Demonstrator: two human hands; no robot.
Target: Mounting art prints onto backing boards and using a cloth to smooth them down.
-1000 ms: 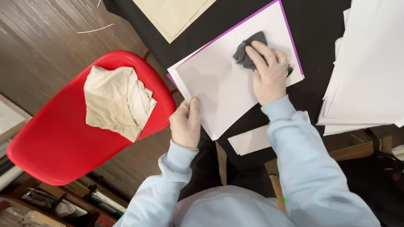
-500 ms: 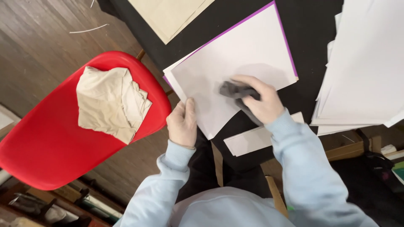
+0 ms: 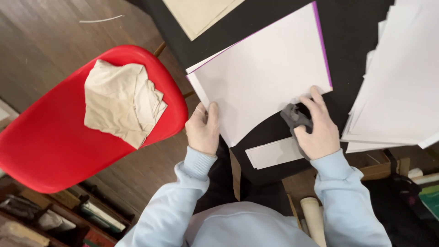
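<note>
The right hand (image 3: 320, 126), closed on a grey rag (image 3: 292, 115), has slid from the far part of the white sheet (image 3: 263, 77) a second ago down to the sheet's near edge, by its purple border. The left hand (image 3: 203, 128) still lies flat, fingers open, pressing the sheet's left corner. So the wiping stroke looks run out.

Left hand (image 3: 203, 129) flat, fingers together, pointing away. Right hand (image 3: 319, 126) curled, fingers bent down, both sleeves pale blue.
</note>
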